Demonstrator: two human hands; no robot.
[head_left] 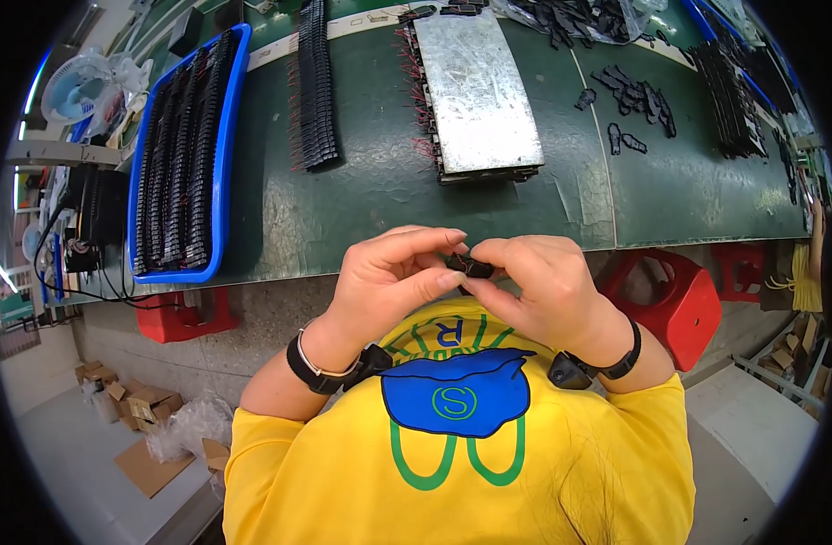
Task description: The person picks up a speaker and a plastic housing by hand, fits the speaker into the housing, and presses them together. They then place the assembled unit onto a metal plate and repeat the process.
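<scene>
My left hand (393,277) and my right hand (543,286) meet in front of my chest, just below the near edge of the green table (361,195). Together they pinch one small black plastic part (470,266) between thumbs and fingertips. Most of the part is hidden by my fingers. Each wrist wears a black band.
A blue tray (227,154) full of rows of black parts lies at the left. A row of black parts (314,86) and a metal plate (480,86) over wired parts lie in the middle. Loose black parts (629,95) lie at the right. Red stools (675,295) stand under the table. Cardboard boxes (139,404) sit on the floor.
</scene>
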